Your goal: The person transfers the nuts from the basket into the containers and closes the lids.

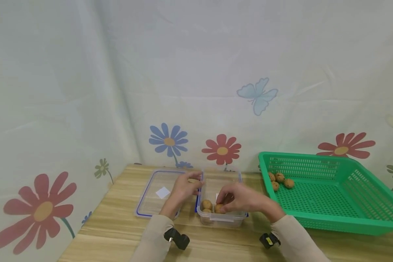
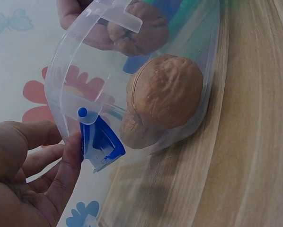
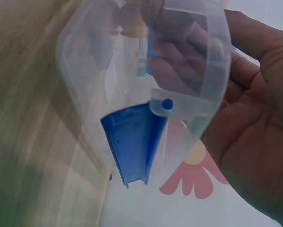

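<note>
A clear plastic container with blue side latches stands on the table in front of me. At its left rim, my left hand pinches the wall, fingertips right beside a blue latch. My right hand reaches over the rim into the container and holds a walnut low at the near end. Other walnuts lie in the near left corner; the left wrist view shows them through the wall. On the right side another blue latch hangs down.
Left of the container lies a clear lid with a blue seal and a white label. A green basket stands at the right, several walnuts in its left corner. Behind the wooden table hangs a flowered curtain.
</note>
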Available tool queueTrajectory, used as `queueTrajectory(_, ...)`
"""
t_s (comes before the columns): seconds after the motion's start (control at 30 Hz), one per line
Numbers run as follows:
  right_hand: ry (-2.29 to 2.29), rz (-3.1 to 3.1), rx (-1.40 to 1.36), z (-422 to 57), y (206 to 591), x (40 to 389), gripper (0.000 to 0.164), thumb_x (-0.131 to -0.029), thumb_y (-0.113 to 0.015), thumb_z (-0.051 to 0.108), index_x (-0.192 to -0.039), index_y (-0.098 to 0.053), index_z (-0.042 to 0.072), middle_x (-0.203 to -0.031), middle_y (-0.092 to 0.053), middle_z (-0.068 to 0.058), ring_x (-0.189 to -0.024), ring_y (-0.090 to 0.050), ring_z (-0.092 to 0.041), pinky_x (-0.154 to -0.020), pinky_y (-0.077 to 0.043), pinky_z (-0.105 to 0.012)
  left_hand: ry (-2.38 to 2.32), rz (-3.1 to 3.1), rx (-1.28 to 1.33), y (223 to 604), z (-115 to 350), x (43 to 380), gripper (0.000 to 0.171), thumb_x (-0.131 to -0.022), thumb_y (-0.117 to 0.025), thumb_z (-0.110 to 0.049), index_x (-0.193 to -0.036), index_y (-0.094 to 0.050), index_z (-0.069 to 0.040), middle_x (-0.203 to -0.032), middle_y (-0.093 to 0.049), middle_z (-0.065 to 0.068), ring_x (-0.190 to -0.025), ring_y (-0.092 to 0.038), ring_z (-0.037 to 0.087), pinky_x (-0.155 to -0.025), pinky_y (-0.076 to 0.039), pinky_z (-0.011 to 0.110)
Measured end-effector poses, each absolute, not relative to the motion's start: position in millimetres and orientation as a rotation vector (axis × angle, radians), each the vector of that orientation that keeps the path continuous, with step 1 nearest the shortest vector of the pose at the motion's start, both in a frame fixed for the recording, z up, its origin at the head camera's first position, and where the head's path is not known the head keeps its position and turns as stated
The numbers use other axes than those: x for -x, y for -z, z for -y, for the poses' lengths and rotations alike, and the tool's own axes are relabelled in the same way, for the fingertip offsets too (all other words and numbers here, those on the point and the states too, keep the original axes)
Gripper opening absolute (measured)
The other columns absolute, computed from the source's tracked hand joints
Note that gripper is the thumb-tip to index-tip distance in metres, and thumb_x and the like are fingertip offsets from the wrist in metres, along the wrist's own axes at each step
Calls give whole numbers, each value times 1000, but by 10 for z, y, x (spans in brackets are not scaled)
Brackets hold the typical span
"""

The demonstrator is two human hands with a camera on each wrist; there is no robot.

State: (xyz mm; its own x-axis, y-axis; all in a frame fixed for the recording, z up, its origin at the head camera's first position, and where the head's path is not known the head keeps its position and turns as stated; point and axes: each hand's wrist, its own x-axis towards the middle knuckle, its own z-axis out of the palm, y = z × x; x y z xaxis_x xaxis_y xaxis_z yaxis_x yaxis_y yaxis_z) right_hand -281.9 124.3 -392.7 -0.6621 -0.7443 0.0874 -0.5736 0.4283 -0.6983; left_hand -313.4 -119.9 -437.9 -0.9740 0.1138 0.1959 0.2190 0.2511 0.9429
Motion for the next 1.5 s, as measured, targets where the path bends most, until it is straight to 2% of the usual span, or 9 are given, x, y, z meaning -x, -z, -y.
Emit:
queueTrajectory(0.77, 928, -2463, 1199, -1178, 4013, 2845, 14, -91, -81, -2, -99, -77, 8, -96, -74, 6, -89, -72, -6, -81, -61, -18, 1887, 2391, 308, 4357, 1198, 3130, 43, -97, -71, 1, -139, -64, 7, -126, -66, 28, -69, -71, 20, -71, -68, 35)
queueTrajectory(1.17, 902, -2477, 1181, -1159, 3993, 2817, 13, -91, -81, -3, -98, -77, 7, -94, -74, 4, -87, -72, -6, -80, -61, -17, 1878, 2397, 309, 4364, 1204, 3130, 43, -98, -73, -1, -139, -65, 6, -127, -66, 27, -76, -73, 28, -71, -68, 38)
queueTrajectory(1.5, 900, -2476, 1160, -1175, 3997, 2818, 11, -92, -81, -1, -100, -79, 6, -95, -76, -2, -87, -70, -4, -81, -60, -18, 1890, 2391, 300, 4386, 1192, 3139, 42, -97, -72, 0, -139, -65, 6, -125, -66, 26, -72, -72, 24, -71, -68, 39)
